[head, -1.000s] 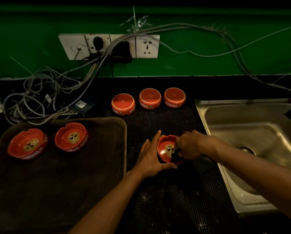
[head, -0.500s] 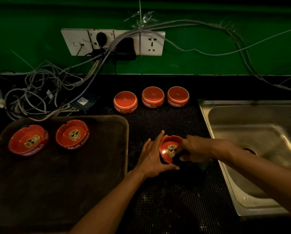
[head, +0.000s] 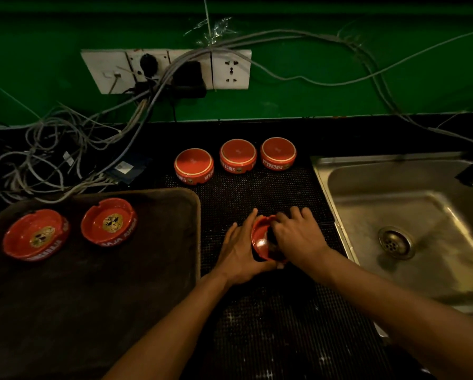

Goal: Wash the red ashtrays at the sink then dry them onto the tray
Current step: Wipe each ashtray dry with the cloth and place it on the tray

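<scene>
A red ashtray [head: 259, 239] stands tilted on the black mat between my hands. My left hand [head: 239, 250] holds its left side, thumb curled under its near rim. My right hand [head: 298, 237] presses a dark cloth [head: 272, 237] into the bowl, fingers curled over it. Two red ashtrays lie face up on the dark tray [head: 153, 270]: one [head: 35, 234] at its far left, another [head: 108, 222] beside it. Three more ashtrays [head: 193, 165], [head: 238, 156], [head: 278, 153] stand upside down in a row at the back of the mat.
A steel sink [head: 427, 215] with a round drain [head: 395, 241] lies to the right. A tangle of grey cables [head: 65, 160] lies behind the tray, running up to wall sockets [head: 169, 69] on the green wall. The black dotted mat [head: 271, 325] covers the counter.
My right hand has moved from the ashtray's right edge to over its bowl, covering the emblem with the cloth. The ashtray has tipped further towards my left hand. The view has shifted slightly.
</scene>
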